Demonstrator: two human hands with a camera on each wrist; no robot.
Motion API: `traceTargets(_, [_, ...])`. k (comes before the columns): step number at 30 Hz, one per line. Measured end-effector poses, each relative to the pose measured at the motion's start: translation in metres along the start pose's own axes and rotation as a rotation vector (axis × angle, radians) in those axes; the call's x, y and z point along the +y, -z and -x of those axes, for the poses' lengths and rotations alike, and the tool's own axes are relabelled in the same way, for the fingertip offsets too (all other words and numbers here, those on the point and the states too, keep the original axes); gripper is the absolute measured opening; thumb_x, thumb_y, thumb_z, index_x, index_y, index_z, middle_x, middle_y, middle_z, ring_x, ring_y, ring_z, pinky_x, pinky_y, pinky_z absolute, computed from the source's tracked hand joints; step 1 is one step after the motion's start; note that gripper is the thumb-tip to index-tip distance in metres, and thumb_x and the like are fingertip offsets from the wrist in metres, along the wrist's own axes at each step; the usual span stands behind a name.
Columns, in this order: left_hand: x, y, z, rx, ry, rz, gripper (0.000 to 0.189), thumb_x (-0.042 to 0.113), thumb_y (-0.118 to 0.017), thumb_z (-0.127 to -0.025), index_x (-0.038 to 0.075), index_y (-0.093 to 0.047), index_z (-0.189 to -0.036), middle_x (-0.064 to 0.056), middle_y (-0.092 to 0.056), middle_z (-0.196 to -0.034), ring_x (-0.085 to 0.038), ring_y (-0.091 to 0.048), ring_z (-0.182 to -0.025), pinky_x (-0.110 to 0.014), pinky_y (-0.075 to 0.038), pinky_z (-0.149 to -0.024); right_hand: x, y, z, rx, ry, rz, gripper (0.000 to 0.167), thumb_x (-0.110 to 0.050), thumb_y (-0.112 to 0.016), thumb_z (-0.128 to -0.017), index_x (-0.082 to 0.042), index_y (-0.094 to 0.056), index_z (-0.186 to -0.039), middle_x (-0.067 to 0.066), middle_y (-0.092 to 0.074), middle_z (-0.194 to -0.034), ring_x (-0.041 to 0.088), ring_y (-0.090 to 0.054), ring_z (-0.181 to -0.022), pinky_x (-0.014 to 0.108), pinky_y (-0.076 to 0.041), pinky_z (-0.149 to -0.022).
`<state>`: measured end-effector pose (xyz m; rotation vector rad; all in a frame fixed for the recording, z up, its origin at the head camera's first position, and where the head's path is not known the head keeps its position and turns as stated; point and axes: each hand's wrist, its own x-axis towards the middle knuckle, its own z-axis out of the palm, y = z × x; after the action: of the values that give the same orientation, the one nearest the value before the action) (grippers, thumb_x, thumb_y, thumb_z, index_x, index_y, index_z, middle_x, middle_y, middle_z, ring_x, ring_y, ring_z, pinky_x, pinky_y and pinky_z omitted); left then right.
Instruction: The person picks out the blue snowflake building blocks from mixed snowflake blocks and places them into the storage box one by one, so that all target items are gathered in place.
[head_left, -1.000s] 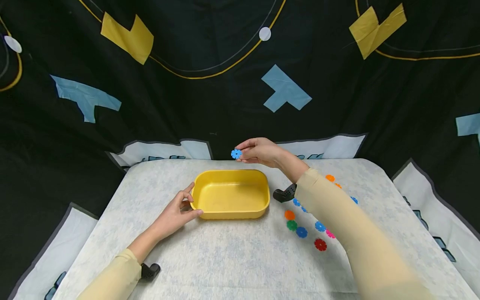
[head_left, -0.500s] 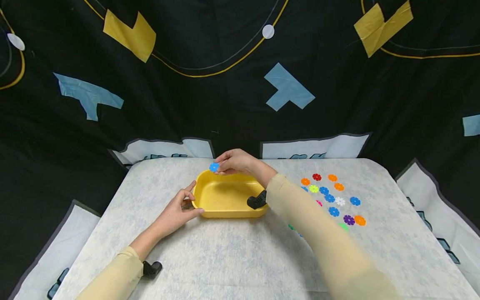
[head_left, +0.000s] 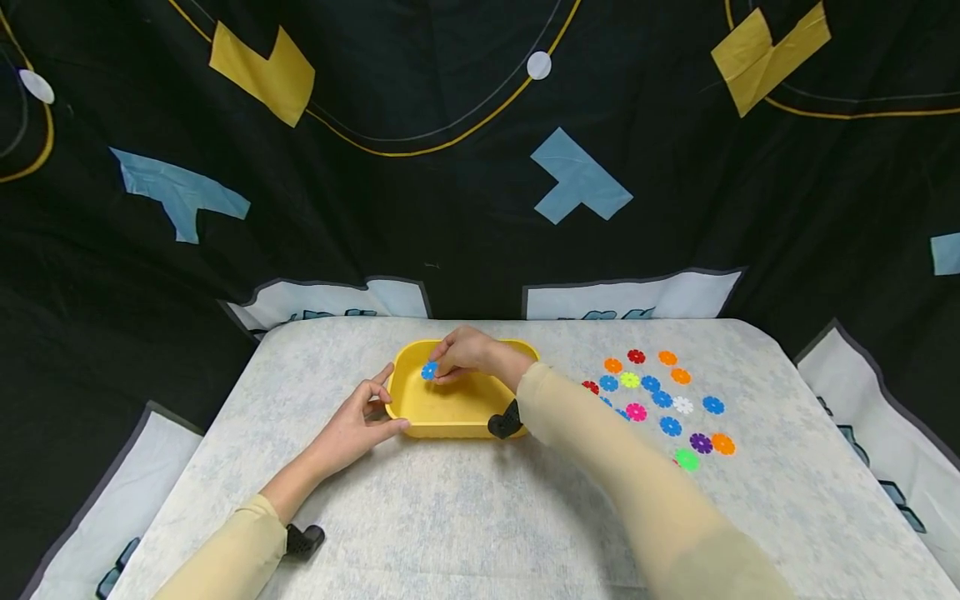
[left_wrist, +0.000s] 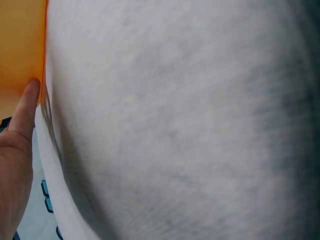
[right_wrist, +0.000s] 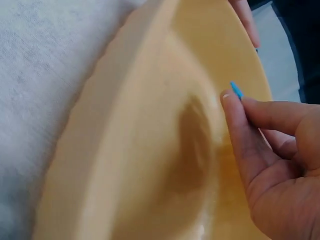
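Pinched by its edge between the thumb and a finger of the right hand (head_left: 471,352), the blue notched disc (head_left: 429,371) pokes out just past the fingertips, with the yellow tray (head_left: 442,431) beneath them. It looks like thin, light, fairly stiff plastic, perhaps slippery on its flat faces, so the notched rim seems the surest hold. The left hand (head_left: 362,421) grips the probably light, rigid yellow tray at one end, thumb against the near wall.

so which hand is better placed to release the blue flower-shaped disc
Right, most likely: the right hand pinches that blue disc over the yellow rectangular basin, while the left hand holds its side.
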<state>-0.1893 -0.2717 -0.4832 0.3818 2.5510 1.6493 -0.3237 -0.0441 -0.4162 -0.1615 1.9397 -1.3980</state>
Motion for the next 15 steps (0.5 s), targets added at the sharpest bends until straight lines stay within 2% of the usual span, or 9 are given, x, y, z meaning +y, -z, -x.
traceTargets(4, [0.000,0.000,0.000,0.005,0.010,-0.005,0.052,0.033,-0.081,-0.090,0.006,-0.043,-0.113,0.001,-0.018,-0.169,-0.036,-0.054,-0.132,-0.037,-0.051,-0.102,0.002,-0.005,-0.004,0.022,-0.064,-0.080,0.022,0.009,-0.073,-0.090,0.007,-0.069,-0.111,0.021,-0.072,-0.096,0.032,-0.075,-0.092,0.037,-0.057,-0.090])
traceTargets(7, [-0.001,-0.001,0.000,0.002,0.012,-0.005,0.050,0.030,-0.080,-0.092,0.006,-0.042,-0.112,-0.001,-0.017,-0.170,-0.038,-0.053,-0.133,-0.041,-0.050,-0.103,0.002,-0.008,-0.005,0.035,-0.105,-0.091,0.022,0.009,-0.072,-0.090,0.007,-0.068,-0.112,0.021,-0.071,-0.095,0.031,-0.076,-0.090,0.034,-0.058,-0.085])
traceTargets(11, [-0.002,-0.001,0.001,-0.002,0.008,-0.003,0.046,0.027,-0.078,-0.093,0.006,-0.042,-0.111,-0.004,-0.016,-0.170,-0.041,-0.052,-0.133,-0.045,-0.049,-0.103,0.003,-0.012,-0.005,0.042,-0.141,-0.087,0.025,0.010,-0.071,-0.090,0.009,-0.066,-0.115,0.022,-0.071,-0.093,0.033,-0.075,-0.094,0.033,-0.058,-0.084])
traceTargets(15, [-0.002,0.000,0.001,-0.002,0.010,-0.003,0.044,0.025,-0.078,-0.094,0.008,-0.042,-0.111,-0.002,-0.017,-0.170,-0.040,-0.052,-0.133,-0.041,-0.050,-0.103,0.003,-0.013,-0.005,0.061,-0.143,-0.102,0.028,0.012,-0.071,-0.090,0.011,-0.065,-0.117,0.023,-0.071,-0.092,0.035,-0.073,-0.099,0.035,-0.058,-0.085])
